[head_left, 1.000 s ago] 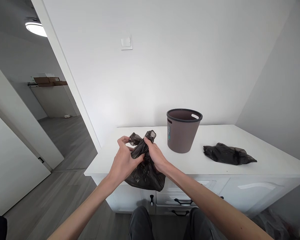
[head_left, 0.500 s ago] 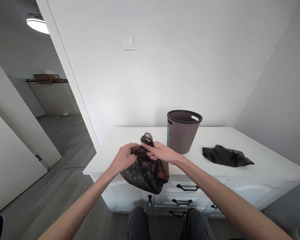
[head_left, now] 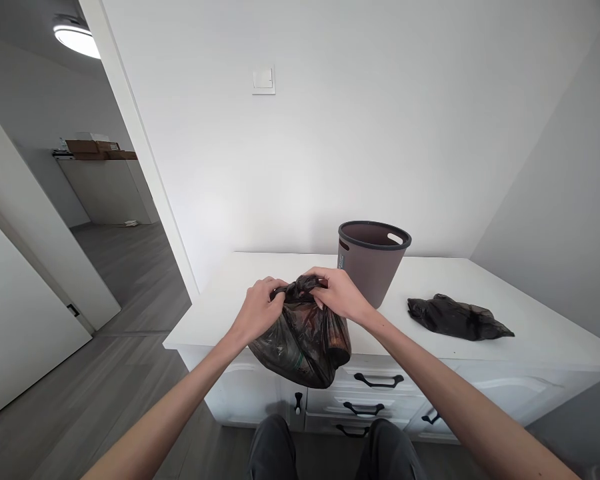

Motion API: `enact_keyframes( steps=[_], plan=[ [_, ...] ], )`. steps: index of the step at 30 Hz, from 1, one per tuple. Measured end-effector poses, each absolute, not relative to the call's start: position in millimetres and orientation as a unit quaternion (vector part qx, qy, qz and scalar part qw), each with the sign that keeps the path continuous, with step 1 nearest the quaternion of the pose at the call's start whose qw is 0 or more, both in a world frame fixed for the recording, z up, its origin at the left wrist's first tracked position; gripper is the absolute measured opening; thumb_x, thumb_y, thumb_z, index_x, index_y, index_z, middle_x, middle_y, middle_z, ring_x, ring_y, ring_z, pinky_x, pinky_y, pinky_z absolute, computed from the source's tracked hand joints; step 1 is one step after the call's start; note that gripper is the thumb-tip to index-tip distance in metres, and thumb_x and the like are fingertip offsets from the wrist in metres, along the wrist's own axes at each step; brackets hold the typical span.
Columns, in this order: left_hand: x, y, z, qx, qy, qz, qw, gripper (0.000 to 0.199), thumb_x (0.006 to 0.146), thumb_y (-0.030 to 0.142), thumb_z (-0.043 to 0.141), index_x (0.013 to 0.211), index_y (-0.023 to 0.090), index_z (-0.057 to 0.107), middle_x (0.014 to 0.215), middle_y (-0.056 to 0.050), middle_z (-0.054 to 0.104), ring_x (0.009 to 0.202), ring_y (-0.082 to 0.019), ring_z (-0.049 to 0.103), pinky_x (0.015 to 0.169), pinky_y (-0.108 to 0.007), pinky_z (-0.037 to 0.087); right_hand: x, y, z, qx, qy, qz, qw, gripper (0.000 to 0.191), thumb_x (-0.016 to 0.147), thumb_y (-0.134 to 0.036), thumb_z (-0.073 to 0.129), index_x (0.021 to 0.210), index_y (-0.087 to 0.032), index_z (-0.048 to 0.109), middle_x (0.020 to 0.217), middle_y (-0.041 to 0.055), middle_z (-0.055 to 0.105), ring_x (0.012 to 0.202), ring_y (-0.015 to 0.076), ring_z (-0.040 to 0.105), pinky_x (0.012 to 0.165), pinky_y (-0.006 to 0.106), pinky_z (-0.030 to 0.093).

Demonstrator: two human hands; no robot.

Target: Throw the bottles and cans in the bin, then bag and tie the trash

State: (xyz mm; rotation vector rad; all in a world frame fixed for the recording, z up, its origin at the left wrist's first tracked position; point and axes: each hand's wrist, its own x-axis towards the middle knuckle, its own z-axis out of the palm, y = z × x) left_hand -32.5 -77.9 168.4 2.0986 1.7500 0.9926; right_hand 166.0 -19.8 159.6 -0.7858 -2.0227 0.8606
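Now that its ends have been pulled apart sideways, the filled, translucent black plastic bag (head_left: 300,347) appears knotted; tying looks well advanced. Fingers of the left hand (head_left: 258,308) and right hand (head_left: 344,295) grip opposite ends, near the front edge of the flat white table (head_left: 220,300).

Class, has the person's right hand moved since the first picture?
Yes: rightward. The right hand now partly overlaps the brown, tapered plastic bin in view.

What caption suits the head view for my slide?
Left hand and right hand hold a filled black bag near a brown bin.
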Motion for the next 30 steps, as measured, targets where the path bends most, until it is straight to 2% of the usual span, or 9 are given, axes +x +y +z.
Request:
enact_keyframes(
  steps=[6,11,14,18,20,22,25,27,30],
  plan=[
    [-31,-62,169,0.698,0.611,0.363,0.086,0.026,0.09,0.024,0.04,0.087,0.023,0.066,0.105,-0.008,0.069,0.106,-0.029,0.063,0.097,-0.045,0.048,161,-10,156,-0.305,-0.76,0.363,0.445,0.013,0.08,-0.026,0.061,0.09,-0.024,0.069,0.076,-0.0024,0.069,0.058,0.0152,0.056,0.063,0.03,0.044],
    [-41,-53,176,0.655,0.586,0.421,0.225,0.025,0.089,0.03,0.044,0.09,0.023,0.068,0.109,-0.005,0.072,0.101,-0.025,0.065,0.088,-0.037,0.051,161,-3,151,-0.259,-0.749,0.439,0.424,0.029,0.08,-0.022,0.057,0.101,-0.024,0.076,0.094,0.0016,0.074,0.077,0.0177,0.061,0.071,0.031,0.045],
    [-43,-50,177,0.625,0.569,0.428,0.319,0.024,0.088,0.034,0.046,0.089,0.023,0.067,0.09,-0.003,0.071,0.085,-0.022,0.065,0.073,-0.031,0.051,157,-1,144,-0.265,-0.7,0.505,0.431,0.017,0.086,-0.036,0.066,0.091,-0.022,0.074,0.079,0.0001,0.066,0.067,0.0146,0.052,0.063,0.029,0.039],
    [-41,-51,177,0.602,0.546,0.433,0.39,0.021,0.084,0.035,0.048,0.089,0.022,0.065,0.083,0.0,0.068,0.078,-0.019,0.063,0.067,-0.028,0.048,156,2,137,-0.27,-0.628,0.597,0.421,0.039,0.084,-0.058,0.073,0.08,-0.02,0.066,0.061,-0.0059,0.042,0.056,0.0104,0.03,0.053,0.028,0.024],
    [-39,-52,179,0.586,0.555,0.429,0.406,0.022,0.083,0.036,0.05,0.093,0.022,0.064,0.081,0.0,0.067,0.076,-0.019,0.063,0.063,-0.027,0.048,160,2,140,-0.254,-0.634,0.618,0.39,0.044,0.084,-0.063,0.072,0.078,-0.02,0.064,0.062,-0.0054,0.045,0.055,0.0097,0.028,0.052,0.028,0.023],
    [-37,-52,183,0.573,0.571,0.421,0.41,0.024,0.08,0.034,0.052,0.098,0.022,0.063,0.079,0.0,0.066,0.071,-0.018,0.062,0.058,-0.025,0.045,166,0,145,-0.239,-0.673,0.605,0.352,0.043,0.085,-0.062,0.071,0.081,-0.019,0.066,0.071,-0.002,0.059,0.055,0.0093,0.034,0.054,0.028,0.028],
    [-34,-54,187,0.577,0.586,0.405,0.4,0.026,0.079,0.032,0.054,0.103,0.023,0.061,0.079,0.001,0.066,0.065,-0.016,0.058,0.054,-0.024,0.04,175,-3,151,-0.246,-0.744,0.523,0.335,0.03,0.087,-0.051,0.072,0.088,-0.021,0.072,0.09,0.0023,0.073,0.07,0.0142,0.057,0.066,0.029,0.042],
    [-30,-56,187,0.597,0.584,0.401,0.376,0.024,0.082,0.032,0.052,0.103,0.023,0.06,0.078,0.002,0.064,0.062,-0.015,0.055,0.055,-0.025,0.038,177,-5,151,-0.289,-0.763,0.445,0.369,0.019,0.086,-0.042,0.072,0.087,-0.022,0.073,0.09,0.0022,0.075,0.079,0.0188,0.064,0.072,0.031,0.046],
    [-18,-60,182,0.629,0.585,0.408,0.31,0.021,0.084,0.031,0.051,0.103,0.023,0.058,0.076,0.003,0.064,0.059,-0.014,0.049,0.056,-0.026,0.036,175,-6,143,-0.362,-0.752,0.315,0.452,0.007,0.084,-0.029,0.067,0.084,-0.024,0.071,0.086,0.0016,0.075,0.074,0.0208,0.066,0.07,0.033,0.046]
  ],
)
